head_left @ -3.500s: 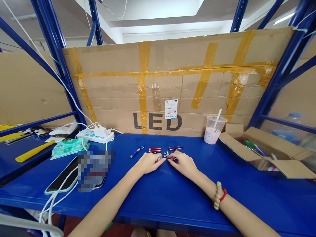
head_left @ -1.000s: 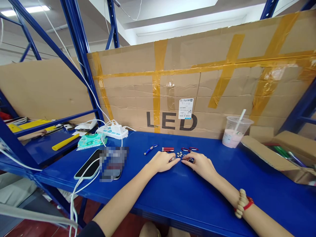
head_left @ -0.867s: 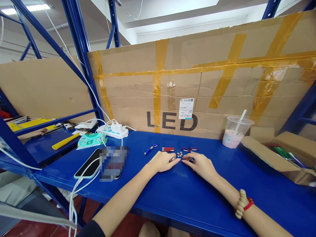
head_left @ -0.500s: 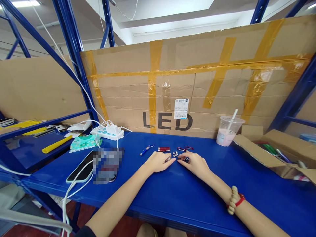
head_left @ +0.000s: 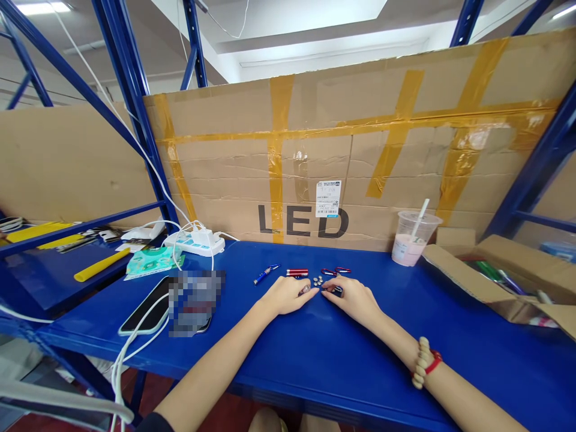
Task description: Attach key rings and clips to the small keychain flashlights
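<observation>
My left hand (head_left: 288, 294) rests on the blue table (head_left: 279, 360), its fingers curled round something small and partly hidden. Facing it, my right hand (head_left: 350, 295) is bent over a small dark, shiny item that I cannot make out. Several small silver button-like pieces (head_left: 318, 281) lie between and just beyond my fingertips. Behind my left hand are red metal tubes (head_left: 297, 272), and a blue pen-like item (head_left: 266, 274) is to their left. Red carabiner-like clips (head_left: 342, 270) lie behind my right hand.
A cup with a straw (head_left: 408, 247) and an open cardboard box (head_left: 495, 288) stand to the right. At left are a phone (head_left: 146, 309), white cables, a power strip (head_left: 193, 242) and a teal packet (head_left: 150, 261). A cardboard wall (head_left: 225, 180) backs the table.
The whole view has shifted slightly, moving the scene a little to the left. Both hands keep nearly the same pose and place among the small parts.
</observation>
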A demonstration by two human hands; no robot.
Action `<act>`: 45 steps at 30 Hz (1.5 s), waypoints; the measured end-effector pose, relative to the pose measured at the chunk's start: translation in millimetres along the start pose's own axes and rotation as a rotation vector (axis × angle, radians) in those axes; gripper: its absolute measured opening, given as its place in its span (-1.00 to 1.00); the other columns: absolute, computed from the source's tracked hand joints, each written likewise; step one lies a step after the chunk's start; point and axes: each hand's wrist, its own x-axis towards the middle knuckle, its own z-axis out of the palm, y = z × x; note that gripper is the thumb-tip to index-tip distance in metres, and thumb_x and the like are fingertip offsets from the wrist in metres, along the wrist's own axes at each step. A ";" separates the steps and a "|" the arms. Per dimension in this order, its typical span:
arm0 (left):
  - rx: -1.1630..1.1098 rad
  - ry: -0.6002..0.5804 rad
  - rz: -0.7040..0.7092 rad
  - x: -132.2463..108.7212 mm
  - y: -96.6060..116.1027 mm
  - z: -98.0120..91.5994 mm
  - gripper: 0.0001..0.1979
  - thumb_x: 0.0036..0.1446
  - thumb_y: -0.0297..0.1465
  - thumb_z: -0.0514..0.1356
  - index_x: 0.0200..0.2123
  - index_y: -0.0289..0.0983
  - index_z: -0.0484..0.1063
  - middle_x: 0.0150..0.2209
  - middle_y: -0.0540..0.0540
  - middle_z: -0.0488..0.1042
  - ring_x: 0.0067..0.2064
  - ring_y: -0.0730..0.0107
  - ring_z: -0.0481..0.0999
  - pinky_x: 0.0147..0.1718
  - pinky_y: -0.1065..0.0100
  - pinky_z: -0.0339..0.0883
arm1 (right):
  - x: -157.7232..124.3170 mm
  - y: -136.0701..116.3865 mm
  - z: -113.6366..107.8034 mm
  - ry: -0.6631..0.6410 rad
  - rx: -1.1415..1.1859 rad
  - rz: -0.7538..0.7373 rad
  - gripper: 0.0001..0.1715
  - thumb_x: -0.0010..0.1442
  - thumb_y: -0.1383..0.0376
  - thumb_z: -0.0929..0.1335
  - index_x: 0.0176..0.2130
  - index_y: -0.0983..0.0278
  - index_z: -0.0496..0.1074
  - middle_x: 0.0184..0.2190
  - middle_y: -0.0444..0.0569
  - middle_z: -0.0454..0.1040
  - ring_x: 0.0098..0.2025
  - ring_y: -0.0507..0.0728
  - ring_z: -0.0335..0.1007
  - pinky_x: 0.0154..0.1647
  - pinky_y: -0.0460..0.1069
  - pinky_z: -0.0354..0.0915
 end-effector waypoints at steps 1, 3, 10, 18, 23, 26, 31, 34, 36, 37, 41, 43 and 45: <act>0.001 -0.002 0.000 0.0 0.0 0.0 -0.59 0.21 -0.13 -0.14 -0.48 -0.28 0.25 -0.52 0.00 0.41 -0.45 0.41 0.42 -0.54 0.40 0.06 | 0.2 0.1 0.0 -0.001 -0.001 -0.002 -0.77 0.10 0.17 0.25 -0.25 0.11 0.44 -0.23 -0.20 0.46 -0.20 0.06 0.37 -0.36 -0.07 0.20; 0.003 -0.006 0.000 0.0 0.3 -0.2 -0.59 0.21 -0.14 -0.14 -0.48 -0.28 0.25 -0.52 0.00 0.41 -0.45 0.41 0.42 -0.54 0.40 0.05 | 0.3 0.3 -0.1 -0.001 -0.004 -0.006 -0.76 0.11 0.17 0.25 -0.25 0.12 0.44 -0.22 -0.19 0.46 -0.22 0.06 0.38 -0.37 -0.07 0.20; -0.004 -0.009 -0.006 0.1 0.4 -0.3 -0.61 0.21 -0.14 -0.13 -0.48 -0.28 0.24 -0.50 0.01 0.42 -0.46 0.43 0.40 -0.53 0.42 0.02 | -0.6 0.1 -0.5 -0.004 -0.009 -0.009 -0.78 0.10 0.18 0.25 -0.27 0.11 0.44 -0.23 -0.20 0.45 -0.23 0.06 0.37 -0.39 -0.08 0.18; -0.005 0.001 0.003 0.2 -0.9 1.1 -0.60 0.22 -0.14 -0.14 -0.48 -0.28 0.22 -0.50 0.02 0.42 -0.45 0.42 0.41 -0.53 0.41 0.01 | -0.3 1.4 -0.4 -0.006 0.004 -0.020 -0.77 0.10 0.19 0.25 -0.26 0.12 0.44 -0.24 -0.21 0.46 -0.25 0.05 0.37 -0.39 -0.08 0.17; 0.007 -0.009 0.003 0.6 -0.8 1.2 -0.60 0.22 -0.14 -0.15 -0.48 -0.28 0.23 -0.48 0.00 0.44 -0.43 0.41 0.42 -0.53 0.41 0.00 | -0.8 1.0 -0.4 -0.002 0.002 -0.008 -0.77 0.09 0.21 0.26 -0.24 0.11 0.43 -0.24 -0.20 0.46 -0.24 0.05 0.38 -0.40 -0.09 0.18; 0.003 -0.008 0.003 0.6 -0.6 1.0 -0.60 0.22 -0.14 -0.15 -0.48 -0.28 0.23 -0.48 0.01 0.43 -0.43 0.41 0.42 -0.53 0.41 0.01 | -0.3 1.2 0.0 0.003 0.001 -0.006 -0.78 0.09 0.21 0.26 -0.25 0.11 0.43 -0.24 -0.21 0.46 -0.23 0.05 0.37 -0.39 -0.10 0.17; -0.012 -0.005 0.004 0.3 -1.1 1.2 -0.60 0.22 -0.14 -0.14 -0.48 -0.29 0.23 -0.49 0.01 0.43 -0.45 0.43 0.41 -0.54 0.41 0.01 | 0.5 2.2 1.0 -0.001 0.008 -0.008 -0.78 0.09 0.21 0.26 -0.25 0.11 0.43 -0.25 -0.24 0.46 -0.28 0.03 0.37 -0.41 -0.10 0.16; -0.011 -0.003 -0.005 0.4 -1.5 1.5 -0.60 0.22 -0.14 -0.14 -0.48 -0.28 0.22 -0.49 0.01 0.42 -0.45 0.43 0.41 -0.54 0.42 0.00 | 0.3 2.8 1.8 -0.003 0.011 -0.009 -0.79 0.09 0.21 0.26 -0.25 0.10 0.43 -0.25 -0.24 0.46 -0.28 0.02 0.37 -0.41 -0.10 0.15; -0.011 -0.004 -0.007 0.6 -1.6 1.6 -0.61 0.22 -0.14 -0.14 -0.48 -0.28 0.22 -0.49 0.01 0.42 -0.44 0.42 0.41 -0.54 0.42 0.00 | 0.2 3.2 2.2 0.000 0.010 -0.008 -0.79 0.09 0.21 0.26 -0.25 0.10 0.43 -0.25 -0.24 0.46 -0.26 0.03 0.37 -0.41 -0.10 0.15; -0.010 -0.007 -0.007 0.6 -1.6 1.6 -0.60 0.22 -0.14 -0.14 -0.48 -0.28 0.22 -0.49 0.01 0.42 -0.44 0.42 0.41 -0.54 0.42 0.00 | 0.2 3.3 2.2 0.001 0.010 -0.008 -0.79 0.09 0.22 0.27 -0.25 0.10 0.43 -0.25 -0.24 0.46 -0.25 0.03 0.37 -0.41 -0.10 0.15; -0.003 -0.013 -0.009 1.0 -1.2 1.1 -0.60 0.22 -0.14 -0.15 -0.48 -0.28 0.23 -0.50 0.01 0.42 -0.45 0.42 0.40 -0.54 0.42 -0.01 | 0.0 3.1 1.4 0.000 0.011 -0.004 -0.79 0.08 0.22 0.27 -0.25 0.10 0.43 -0.25 -0.24 0.46 -0.27 0.02 0.37 -0.41 -0.10 0.15; -0.001 -0.014 -0.011 1.0 -0.9 0.5 -0.60 0.22 -0.15 -0.14 -0.48 -0.28 0.24 -0.50 0.00 0.41 -0.45 0.42 0.40 -0.54 0.42 0.00 | -0.4 2.9 0.9 -0.003 0.012 -0.003 -0.78 0.08 0.23 0.26 -0.24 0.10 0.43 -0.25 -0.23 0.46 -0.29 0.02 0.37 -0.42 -0.10 0.14; -0.002 -0.015 -0.013 0.9 -0.3 -0.2 -0.60 0.22 -0.15 -0.14 -0.48 -0.28 0.24 -0.50 0.00 0.41 -0.45 0.41 0.41 -0.54 0.42 0.00 | -0.8 2.9 0.9 -0.002 0.011 -0.005 -0.78 0.09 0.22 0.26 -0.24 0.10 0.43 -0.25 -0.23 0.46 -0.30 0.02 0.37 -0.42 -0.11 0.15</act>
